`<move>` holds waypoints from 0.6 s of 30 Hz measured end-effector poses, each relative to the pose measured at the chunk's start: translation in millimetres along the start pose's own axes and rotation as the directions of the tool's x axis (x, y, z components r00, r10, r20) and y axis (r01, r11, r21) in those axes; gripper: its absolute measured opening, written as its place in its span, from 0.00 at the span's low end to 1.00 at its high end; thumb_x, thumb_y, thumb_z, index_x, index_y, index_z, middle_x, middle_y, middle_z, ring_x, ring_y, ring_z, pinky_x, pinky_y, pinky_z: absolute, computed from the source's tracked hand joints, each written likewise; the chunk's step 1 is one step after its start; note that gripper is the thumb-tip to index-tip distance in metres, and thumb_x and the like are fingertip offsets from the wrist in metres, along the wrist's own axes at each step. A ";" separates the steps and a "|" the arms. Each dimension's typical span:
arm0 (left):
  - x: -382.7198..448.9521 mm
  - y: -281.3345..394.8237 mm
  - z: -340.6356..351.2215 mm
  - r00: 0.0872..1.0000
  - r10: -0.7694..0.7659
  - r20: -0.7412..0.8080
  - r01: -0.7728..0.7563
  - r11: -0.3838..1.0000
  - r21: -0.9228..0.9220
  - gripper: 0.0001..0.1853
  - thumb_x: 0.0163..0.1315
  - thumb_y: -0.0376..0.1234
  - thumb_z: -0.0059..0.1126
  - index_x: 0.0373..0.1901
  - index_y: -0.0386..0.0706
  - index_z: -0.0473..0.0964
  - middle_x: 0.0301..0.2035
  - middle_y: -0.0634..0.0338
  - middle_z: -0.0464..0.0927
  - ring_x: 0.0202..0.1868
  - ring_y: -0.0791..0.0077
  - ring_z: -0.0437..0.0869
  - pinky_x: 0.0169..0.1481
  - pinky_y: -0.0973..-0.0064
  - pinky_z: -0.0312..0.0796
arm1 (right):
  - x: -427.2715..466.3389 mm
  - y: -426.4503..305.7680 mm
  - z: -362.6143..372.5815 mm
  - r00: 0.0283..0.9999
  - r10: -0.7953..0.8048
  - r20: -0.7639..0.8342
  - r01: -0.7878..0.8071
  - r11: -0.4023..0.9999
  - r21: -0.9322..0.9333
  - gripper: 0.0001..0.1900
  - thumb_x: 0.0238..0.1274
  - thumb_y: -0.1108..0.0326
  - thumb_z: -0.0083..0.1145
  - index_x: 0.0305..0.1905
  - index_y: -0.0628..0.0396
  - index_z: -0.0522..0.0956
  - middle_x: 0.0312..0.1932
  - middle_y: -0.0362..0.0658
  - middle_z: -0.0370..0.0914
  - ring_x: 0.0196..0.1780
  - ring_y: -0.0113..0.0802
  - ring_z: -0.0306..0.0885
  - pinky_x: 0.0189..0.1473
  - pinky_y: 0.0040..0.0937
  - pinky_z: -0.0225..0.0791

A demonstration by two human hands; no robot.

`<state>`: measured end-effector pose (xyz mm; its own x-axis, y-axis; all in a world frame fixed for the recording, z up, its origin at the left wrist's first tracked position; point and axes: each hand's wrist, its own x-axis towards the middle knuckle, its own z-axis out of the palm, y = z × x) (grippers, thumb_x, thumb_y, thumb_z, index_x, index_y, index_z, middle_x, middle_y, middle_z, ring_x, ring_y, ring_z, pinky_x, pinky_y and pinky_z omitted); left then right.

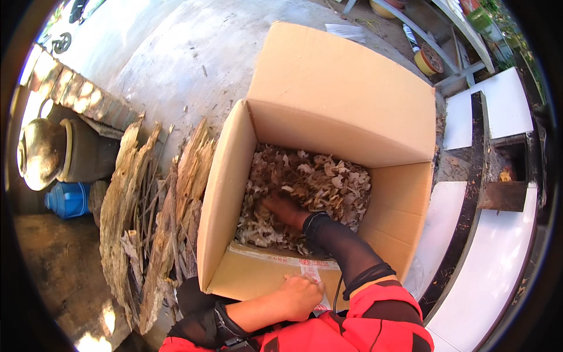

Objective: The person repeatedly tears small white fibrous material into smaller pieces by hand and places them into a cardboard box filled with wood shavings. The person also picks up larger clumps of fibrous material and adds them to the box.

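In front of me stands an open cardboard box (pixel 299 127), holding a bed of dry, brown, papery leaf-like flakes (pixel 334 180). My right hand (pixel 286 210) reaches down into the box, on the left part of the flakes. Its fingers are in shadow and partly buried, so what they hold is hidden. A dark mesh sleeve covers the right forearm. My left hand (pixel 301 297) is curled into a fist over the near flap (pixel 250 277), beside a strip of printed tape (pixel 310 269). Nothing shows in this fist.
Weathered split wood (pixel 121 211) and thin sticks lie left of the box. Beyond them are brown glazed jars (pixel 90 149) and a blue plastic container (pixel 68 200). On the right runs a white-tiled ledge (pixel 479 251) with a square opening (pixel 512 160). Concrete floor (pixel 176 57) extends behind.
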<state>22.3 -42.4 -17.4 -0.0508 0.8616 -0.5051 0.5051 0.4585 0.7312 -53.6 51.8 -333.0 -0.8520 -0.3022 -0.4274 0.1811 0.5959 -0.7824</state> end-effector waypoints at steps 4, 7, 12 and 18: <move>-0.8 -4.3 14.5 0.994 0.007 -0.112 -0.003 1.000 0.029 0.31 0.46 0.29 0.56 0.55 0.27 0.68 0.38 0.36 0.79 0.41 0.46 0.83 0.37 0.54 0.75 | -7.5 -53.7 -54.6 0.981 -0.176 0.084 0.195 0.900 -0.391 0.29 0.44 0.76 0.57 0.57 0.51 0.68 0.51 0.62 0.74 0.49 0.62 0.75 0.49 0.49 0.71; 1.6 -2.2 13.0 0.997 0.009 -0.077 -0.003 0.996 0.084 0.29 0.45 0.29 0.56 0.53 0.27 0.70 0.38 0.38 0.80 0.40 0.47 0.84 0.36 0.53 0.75 | -14.4 -60.8 -102.5 0.998 -0.058 -0.026 0.047 0.951 -0.304 0.29 0.43 0.75 0.59 0.56 0.52 0.68 0.49 0.59 0.77 0.50 0.61 0.76 0.50 0.48 0.71; 4.9 -4.3 17.7 0.998 0.007 -0.067 -0.002 0.998 0.060 0.27 0.44 0.28 0.57 0.50 0.28 0.72 0.36 0.40 0.81 0.41 0.48 0.84 0.39 0.53 0.76 | -25.4 -89.9 -182.2 0.942 0.018 -0.336 -0.130 0.940 -0.315 0.29 0.44 0.73 0.59 0.57 0.52 0.67 0.42 0.59 0.79 0.44 0.62 0.78 0.48 0.49 0.72; 4.5 -5.4 16.2 0.997 0.014 -0.073 -0.011 0.999 0.043 0.26 0.42 0.28 0.58 0.47 0.27 0.73 0.36 0.40 0.81 0.41 0.49 0.84 0.40 0.56 0.76 | -43.4 -124.7 -199.9 0.999 0.044 -0.010 -0.035 0.629 -0.776 0.27 0.46 0.68 0.62 0.56 0.44 0.71 0.57 0.53 0.69 0.48 0.58 0.77 0.47 0.52 0.70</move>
<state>33.3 -44.5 -31.0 -0.1064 0.8817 -0.4597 0.5420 0.4390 0.7166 -137.4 139.3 -126.4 -0.8480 -0.2684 -0.4570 -0.2373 0.9633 -0.1256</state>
